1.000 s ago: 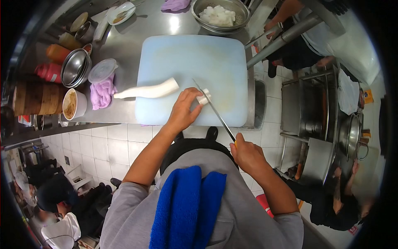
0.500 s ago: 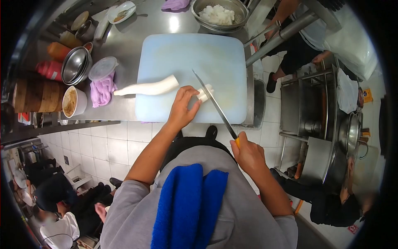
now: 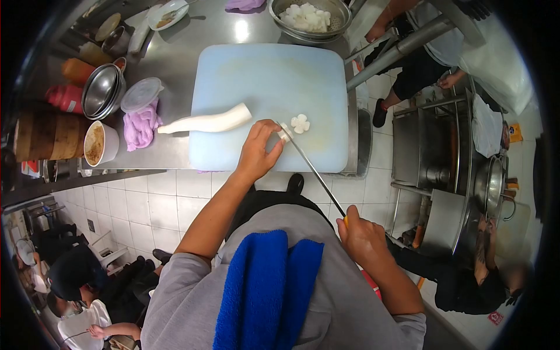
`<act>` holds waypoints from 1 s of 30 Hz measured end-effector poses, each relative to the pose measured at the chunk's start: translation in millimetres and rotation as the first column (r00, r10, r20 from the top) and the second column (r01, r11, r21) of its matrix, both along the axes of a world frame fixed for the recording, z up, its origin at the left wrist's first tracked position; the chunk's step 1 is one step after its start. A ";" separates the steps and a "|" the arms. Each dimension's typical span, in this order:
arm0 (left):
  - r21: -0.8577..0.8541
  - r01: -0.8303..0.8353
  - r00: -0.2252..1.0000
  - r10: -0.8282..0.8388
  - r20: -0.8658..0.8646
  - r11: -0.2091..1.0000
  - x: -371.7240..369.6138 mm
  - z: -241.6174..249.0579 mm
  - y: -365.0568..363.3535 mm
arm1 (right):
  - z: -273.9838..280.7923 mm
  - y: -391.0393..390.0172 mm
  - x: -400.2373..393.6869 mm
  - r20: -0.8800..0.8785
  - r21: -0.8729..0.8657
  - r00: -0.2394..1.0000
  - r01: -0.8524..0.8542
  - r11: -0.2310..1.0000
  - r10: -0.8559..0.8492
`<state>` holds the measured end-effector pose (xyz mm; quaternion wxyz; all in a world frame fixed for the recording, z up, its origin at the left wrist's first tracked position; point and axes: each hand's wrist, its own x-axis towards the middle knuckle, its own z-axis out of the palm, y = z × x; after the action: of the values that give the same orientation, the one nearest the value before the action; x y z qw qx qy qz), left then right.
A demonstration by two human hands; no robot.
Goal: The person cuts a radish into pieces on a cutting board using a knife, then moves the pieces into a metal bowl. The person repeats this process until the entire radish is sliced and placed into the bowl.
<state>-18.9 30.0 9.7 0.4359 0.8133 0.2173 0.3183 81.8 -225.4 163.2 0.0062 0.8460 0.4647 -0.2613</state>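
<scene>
My left hand [image 3: 260, 144] is closed on a short white radish piece [image 3: 284, 134], pinning it to the pale blue cutting board [image 3: 245, 76]. A knife [image 3: 315, 171] with a yellow handle is in my right hand [image 3: 364, 234]. Its tip end lies against the right side of the held piece. Just beyond the blade rests a flower-shaped radish slice [image 3: 300, 123], flat on the board. To the left of my left hand, a long peeled white radish [image 3: 211, 121] reaches over the board's left edge, its cut end toward me and the hand.
A steel colander [image 3: 338, 26] of white chunks stands at the back right. Along the left are a purple cloth [image 3: 140, 127], a clear lid [image 3: 142, 94], steel bowls [image 3: 100, 92] and a white tub [image 3: 101, 143]. Other people are on both sides.
A flower-shaped slice has come off the held piece and lies right of it. My right hand has drawn the knife back toward my body and right. My left hand stays nearly in place.
</scene>
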 end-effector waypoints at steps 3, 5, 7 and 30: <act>-0.010 -0.014 1.000 0.014 0.001 1.000 0.1 0.5 -0.8 | 4.1 8.0 -1.1 -0.013 -0.010 1.000 -0.020 1.000 0.020; -0.022 -0.020 1.000 0.020 -0.001 1.000 0.5 0.7 -1.2 | 3.6 16.4 -1.2 -0.036 -0.004 0.999 -0.024 1.000 0.023; -0.030 -0.021 1.000 0.021 -0.003 0.999 0.5 0.5 -1.6 | -3.4 25.3 -1.2 -0.032 -0.012 0.999 -0.031 0.999 0.030; 0.052 -0.027 1.000 0.027 0.003 0.998 1.1 -0.5 -2.7 | -55.6 43.0 22.3 -0.218 0.096 0.971 0.126 0.987 -0.103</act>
<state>-17.8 27.2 9.2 0.4105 0.8209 0.2193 0.3308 104.2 -182.5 107.5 -0.1045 0.8378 0.4267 -0.3243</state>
